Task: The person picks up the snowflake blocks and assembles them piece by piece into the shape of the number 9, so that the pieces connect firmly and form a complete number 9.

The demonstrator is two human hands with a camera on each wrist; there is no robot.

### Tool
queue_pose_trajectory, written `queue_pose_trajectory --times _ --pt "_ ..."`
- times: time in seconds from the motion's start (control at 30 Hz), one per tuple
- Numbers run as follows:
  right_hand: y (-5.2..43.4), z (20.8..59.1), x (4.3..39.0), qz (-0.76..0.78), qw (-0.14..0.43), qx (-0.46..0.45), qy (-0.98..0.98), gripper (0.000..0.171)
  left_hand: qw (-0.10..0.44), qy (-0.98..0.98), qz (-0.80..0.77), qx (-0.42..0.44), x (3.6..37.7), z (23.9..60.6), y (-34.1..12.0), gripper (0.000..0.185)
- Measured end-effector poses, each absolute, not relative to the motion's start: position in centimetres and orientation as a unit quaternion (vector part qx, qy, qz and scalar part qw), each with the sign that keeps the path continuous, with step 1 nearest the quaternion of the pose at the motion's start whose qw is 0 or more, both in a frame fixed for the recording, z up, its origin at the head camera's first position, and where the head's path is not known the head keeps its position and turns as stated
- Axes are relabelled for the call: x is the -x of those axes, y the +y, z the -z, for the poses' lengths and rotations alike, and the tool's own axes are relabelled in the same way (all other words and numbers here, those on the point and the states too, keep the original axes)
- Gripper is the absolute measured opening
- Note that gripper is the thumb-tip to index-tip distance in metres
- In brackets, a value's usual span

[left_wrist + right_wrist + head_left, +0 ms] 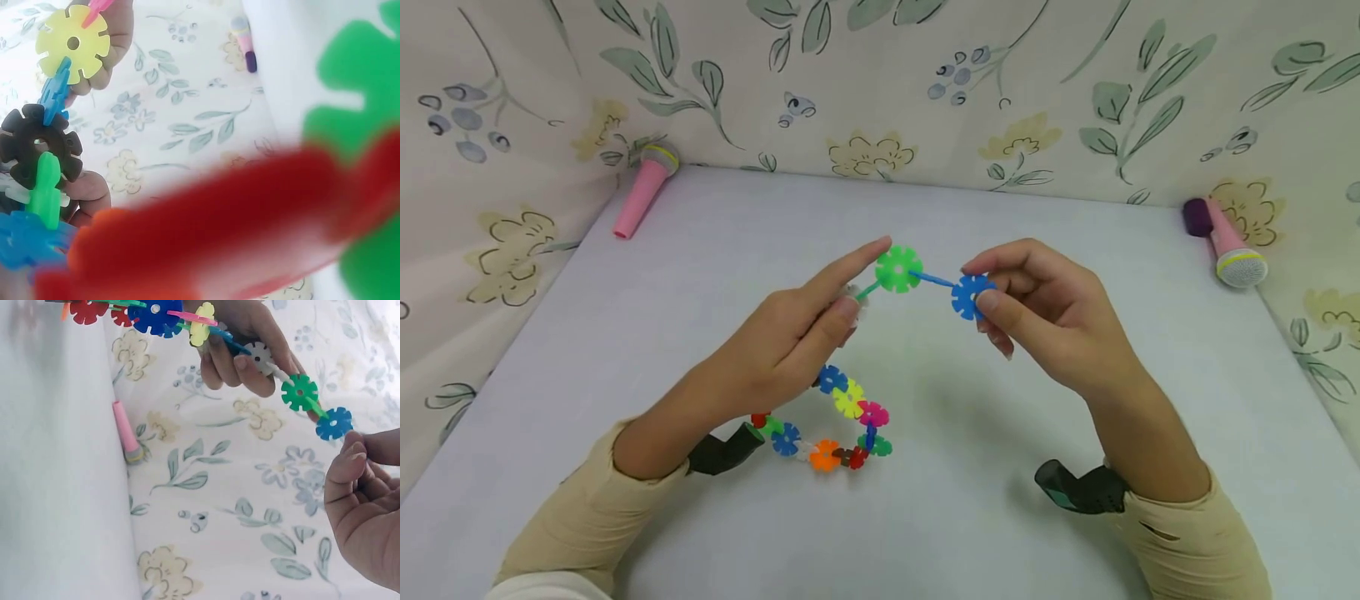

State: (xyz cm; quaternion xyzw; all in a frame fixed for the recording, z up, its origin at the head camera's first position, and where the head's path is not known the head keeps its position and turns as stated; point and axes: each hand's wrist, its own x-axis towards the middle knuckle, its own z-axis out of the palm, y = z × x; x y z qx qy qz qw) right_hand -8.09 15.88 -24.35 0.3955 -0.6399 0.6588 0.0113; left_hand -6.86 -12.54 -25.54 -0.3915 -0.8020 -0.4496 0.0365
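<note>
A chain of coloured plastic snowflake discs (848,398) hangs from my left hand (850,293) down to the white table (625,350), where its lower end lies in a loop. The left thumb and fingers pinch a white disc (258,354), and the index finger lies straight against the green disc (898,269). My right hand (981,293) pinches the blue end disc (970,297) between thumb and forefinger. In the left wrist view yellow (72,42) and black (39,145) discs show, with a blurred red disc (219,231) close to the lens.
A pink toy microphone (643,190) lies at the back left corner. A second one with a purple handle (1225,242) lies at the back right. Floral cloth walls (925,83) close in the table at the back and both sides.
</note>
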Motion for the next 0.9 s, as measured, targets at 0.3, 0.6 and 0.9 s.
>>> queue_pose_trajectory --times 0.3,0.6,0.9 --pt "16.2 24.7 8.3 -0.617 0.024 -0.418 -0.666 0.017 0.007 -0.813 0.424 0.398 6.8 25.6 -12.4 0.053" --pt "15.8 25.0 8.0 -0.597 0.010 -0.410 -0.690 0.020 0.003 -0.815 0.395 0.423 6.6 25.9 -12.3 0.054" --pt "14.6 26.2 8.4 -0.496 -0.044 -0.398 -0.771 0.035 -0.044 -0.847 0.346 0.402 6.9 26.8 -11.7 0.065"
